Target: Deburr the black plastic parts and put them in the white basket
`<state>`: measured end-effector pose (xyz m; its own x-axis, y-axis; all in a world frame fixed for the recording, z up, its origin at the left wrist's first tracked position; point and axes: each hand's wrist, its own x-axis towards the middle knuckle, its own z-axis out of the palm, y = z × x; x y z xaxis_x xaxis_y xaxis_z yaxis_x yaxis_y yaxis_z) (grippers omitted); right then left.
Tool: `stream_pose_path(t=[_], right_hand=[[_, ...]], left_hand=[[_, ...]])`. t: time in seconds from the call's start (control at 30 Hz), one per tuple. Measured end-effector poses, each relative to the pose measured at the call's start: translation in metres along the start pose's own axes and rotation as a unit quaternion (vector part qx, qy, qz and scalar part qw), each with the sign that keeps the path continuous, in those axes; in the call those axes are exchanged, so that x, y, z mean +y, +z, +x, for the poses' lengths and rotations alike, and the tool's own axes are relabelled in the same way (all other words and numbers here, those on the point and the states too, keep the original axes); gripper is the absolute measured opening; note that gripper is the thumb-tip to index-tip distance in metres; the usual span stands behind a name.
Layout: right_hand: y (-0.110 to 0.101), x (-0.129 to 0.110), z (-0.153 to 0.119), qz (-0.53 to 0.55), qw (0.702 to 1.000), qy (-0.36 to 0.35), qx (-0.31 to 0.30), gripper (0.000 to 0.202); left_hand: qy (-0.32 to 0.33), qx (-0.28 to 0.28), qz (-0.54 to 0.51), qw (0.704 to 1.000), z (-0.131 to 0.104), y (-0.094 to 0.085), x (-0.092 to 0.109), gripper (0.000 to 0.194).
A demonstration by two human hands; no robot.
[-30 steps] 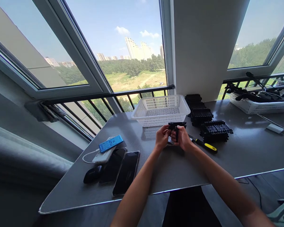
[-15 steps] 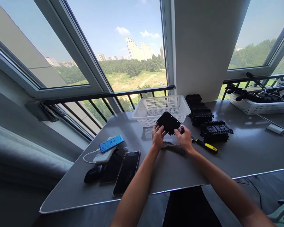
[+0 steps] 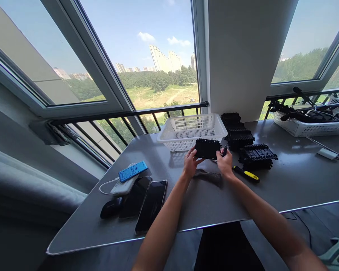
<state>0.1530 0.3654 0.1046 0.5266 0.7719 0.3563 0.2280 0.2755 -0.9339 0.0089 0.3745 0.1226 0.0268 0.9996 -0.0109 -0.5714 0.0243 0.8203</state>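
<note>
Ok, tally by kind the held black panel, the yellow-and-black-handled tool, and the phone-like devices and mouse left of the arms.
Black rectangular panel, held: 1
Slim yellow-and-black-handled tool: 1
Rectangular blue-faced device: 1
Flat dark rectangular devices: 2
Rounded black mouse: 1
Total: 6

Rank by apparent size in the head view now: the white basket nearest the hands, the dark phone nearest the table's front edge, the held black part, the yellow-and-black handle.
1. White basket
2. Dark phone, though nearness to the camera may enlarge it
3. Held black part
4. Yellow-and-black handle
</note>
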Motion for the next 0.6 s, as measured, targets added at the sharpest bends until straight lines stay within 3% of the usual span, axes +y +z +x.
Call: stream_pose_path(t=[0.1, 0.2, 0.33, 0.47, 0.6], right_hand=[[-0.003, 0.000, 0.004, -0.005, 1.000, -0.001, 0.023, 0.022], [-0.007, -0.002, 0.006, -0.012, 0.999, -0.002, 0.040, 0.021], [-0.010, -0.005, 0.008, -0.034, 0.998, 0.007, 0.042, 0.019], [-0.009, -0.012, 0.002, -0.065, 0.997, 0.020, 0.036, 0.025], [-0.010, -0.024, -0.009, -0.102, 0.994, -0.043, 0.013, 0.034]], left_hand=[[-0.009, 0.002, 0.060, 0.998, 0.001, -0.002, 0.000, 0.031], [-0.032, -0.032, 0.110, 0.993, 0.001, -0.005, 0.000, 0.033], [-0.061, -0.068, 0.104, 0.990, 0.002, -0.009, -0.001, 0.037], [-0.055, -0.055, 0.081, 0.994, 0.003, -0.010, -0.003, 0.043], [-0.030, -0.033, 0.071, 0.996, 0.004, -0.009, -0.003, 0.047]])
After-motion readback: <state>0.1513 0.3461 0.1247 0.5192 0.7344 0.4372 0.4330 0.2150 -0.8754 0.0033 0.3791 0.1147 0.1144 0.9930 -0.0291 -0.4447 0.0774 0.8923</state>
